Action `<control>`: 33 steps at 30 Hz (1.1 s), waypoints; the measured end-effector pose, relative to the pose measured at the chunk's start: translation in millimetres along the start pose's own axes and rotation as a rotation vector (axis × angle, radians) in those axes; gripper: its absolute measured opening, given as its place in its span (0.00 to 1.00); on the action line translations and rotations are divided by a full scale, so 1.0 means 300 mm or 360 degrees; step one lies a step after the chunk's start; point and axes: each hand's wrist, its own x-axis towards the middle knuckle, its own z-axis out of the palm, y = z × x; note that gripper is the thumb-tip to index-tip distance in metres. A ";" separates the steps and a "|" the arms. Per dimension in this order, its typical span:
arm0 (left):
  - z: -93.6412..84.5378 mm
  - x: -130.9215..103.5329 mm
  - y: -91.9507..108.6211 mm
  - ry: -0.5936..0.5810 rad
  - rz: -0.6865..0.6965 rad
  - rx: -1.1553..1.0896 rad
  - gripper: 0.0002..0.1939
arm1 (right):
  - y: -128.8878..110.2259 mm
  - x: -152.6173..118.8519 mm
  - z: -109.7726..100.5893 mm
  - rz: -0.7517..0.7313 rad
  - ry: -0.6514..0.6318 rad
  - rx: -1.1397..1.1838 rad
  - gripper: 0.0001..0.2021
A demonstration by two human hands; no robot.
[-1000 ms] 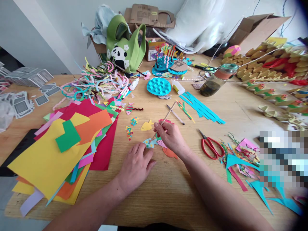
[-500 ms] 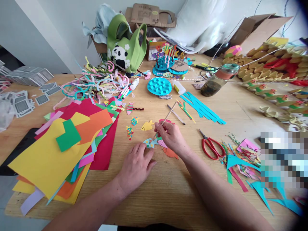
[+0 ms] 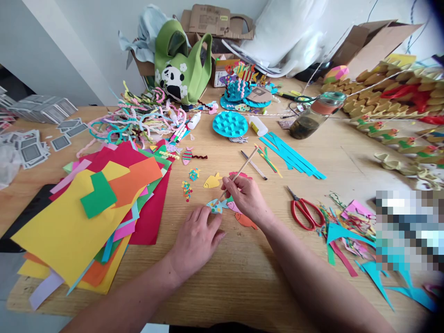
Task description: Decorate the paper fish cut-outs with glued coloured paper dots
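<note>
My right hand (image 3: 247,194) pinches a thin wooden stick (image 3: 247,161) between thumb and fingers. The stick slants down, its lower tip at a light-blue paper fish (image 3: 216,207) with yellow and blue dots. Resting palm down on the table, my left hand (image 3: 198,233) has its fingertips at the fish's lower left edge and its thumb apart. An orange paper fish (image 3: 245,220) and a pink one (image 3: 233,206) lie partly under my right hand. A yellow paper fish (image 3: 212,181) is just beyond. Small piles of paper dots (image 3: 187,190) sit to the left.
Coloured paper sheets (image 3: 76,222) are stacked at left, with fuzzy pipe cleaners (image 3: 135,118) behind. Red-handled scissors (image 3: 305,212) and paper scraps (image 3: 350,231) lie at right. Farther back are a blue textured disc (image 3: 229,124), blue strips (image 3: 291,157) and a glass jar (image 3: 317,115).
The stick leans over more: its lower tip has shifted left across the blue fish and its upper end slightly right. My left hand has stayed in place.
</note>
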 end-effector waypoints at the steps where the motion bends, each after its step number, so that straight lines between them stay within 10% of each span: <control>1: 0.001 0.000 -0.001 0.0000 0.0005 0.0004 0.18 | 0.001 -0.001 0.002 -0.0010 -0.0003 -0.0008 0.23; 17: 0.000 -0.002 0.002 -0.0033 -0.0006 0.0013 0.18 | -0.022 -0.002 -0.018 0.0027 0.0041 0.0194 0.26; 26: 0.000 -0.001 0.001 -0.0027 -0.0010 -0.0017 0.18 | 0.002 0.019 -0.059 -0.0061 0.0539 0.0544 0.20; 33: -0.001 -0.004 -0.011 0.0087 -0.0030 -0.0167 0.13 | -0.051 -0.003 -0.094 -0.0516 0.0058 -0.0050 0.13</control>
